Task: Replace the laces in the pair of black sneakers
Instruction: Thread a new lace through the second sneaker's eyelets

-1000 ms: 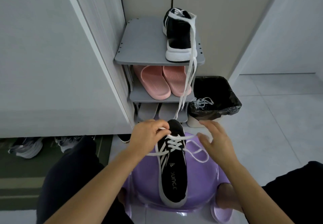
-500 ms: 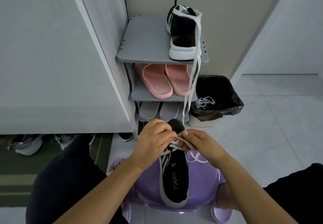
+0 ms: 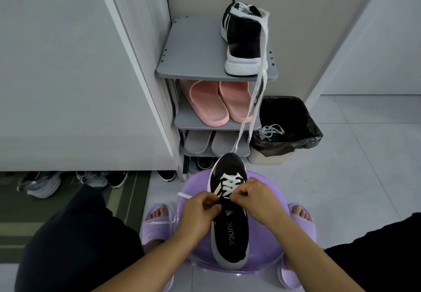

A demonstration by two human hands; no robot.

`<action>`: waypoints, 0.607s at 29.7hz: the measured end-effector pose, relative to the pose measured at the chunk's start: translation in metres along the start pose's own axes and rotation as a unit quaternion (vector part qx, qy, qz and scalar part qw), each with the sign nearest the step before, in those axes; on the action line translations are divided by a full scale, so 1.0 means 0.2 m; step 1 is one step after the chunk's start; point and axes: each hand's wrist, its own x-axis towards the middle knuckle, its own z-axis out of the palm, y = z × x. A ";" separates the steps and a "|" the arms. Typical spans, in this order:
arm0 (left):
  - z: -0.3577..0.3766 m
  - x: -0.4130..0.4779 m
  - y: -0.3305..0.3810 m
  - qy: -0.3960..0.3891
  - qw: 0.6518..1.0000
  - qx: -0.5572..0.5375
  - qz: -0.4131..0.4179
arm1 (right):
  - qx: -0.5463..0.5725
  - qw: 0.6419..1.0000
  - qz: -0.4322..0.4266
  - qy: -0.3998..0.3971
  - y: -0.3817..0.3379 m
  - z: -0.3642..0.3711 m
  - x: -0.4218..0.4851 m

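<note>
Nearest are two bare forearms and two feet in purple slippers, one (image 3: 155,228) left of a purple stool (image 3: 196,184) and one (image 3: 300,221) right of it. On the stool lies one black sneaker (image 3: 230,234), toe pointing away, heel toward the person. A white lace (image 3: 230,183) crosses its front in several rows.

The left hand (image 3: 200,211) has its fingers curled and pinches the white lace just beside the tongue; one loose strand runs out leftward from it, over the stool's edge. The right hand (image 3: 254,197), fingers also curled, pinches the same lace at the top eyelets. The two hands sit close together above the tongue, apart by a narrow gap.

Beyond the stool stands one grey shoe rack (image 3: 193,50). Its lowest visible shelf carries two grey slippers (image 3: 197,143), the shelf above two pink slippers (image 3: 209,102), and the top shelf the second black sneaker (image 3: 245,41) with its heel facing the camera. A second white lace (image 3: 256,95) is draped over that sneaker's collar, and its two ends hang down past the shelves.

Right of the rack is one waste bin (image 3: 314,136) with a black liner — a pale tangled lace (image 3: 271,130) lies on its near rim. At left, several shoes (image 3: 41,184) sit under a cabinet by a green mat (image 3: 127,200); their number is unclear.
</note>
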 end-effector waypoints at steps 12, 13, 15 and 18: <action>-0.02 -0.01 0.02 -0.032 0.966 -0.228 -0.122 | -0.097 0.995 -0.003 -0.027 -0.07 0.04 0.02; -0.02 -0.02 0.01 -0.029 0.968 -0.220 -0.115 | -0.103 0.994 -0.008 -0.022 -0.07 0.04 0.03; -0.02 -0.02 0.01 -0.027 0.976 -0.194 -0.097 | -0.115 0.993 -0.015 -0.030 -0.07 0.04 0.03; -0.02 -0.02 0.02 -0.047 0.970 -0.215 -0.104 | -0.096 0.993 -0.021 -0.069 -0.06 0.02 0.04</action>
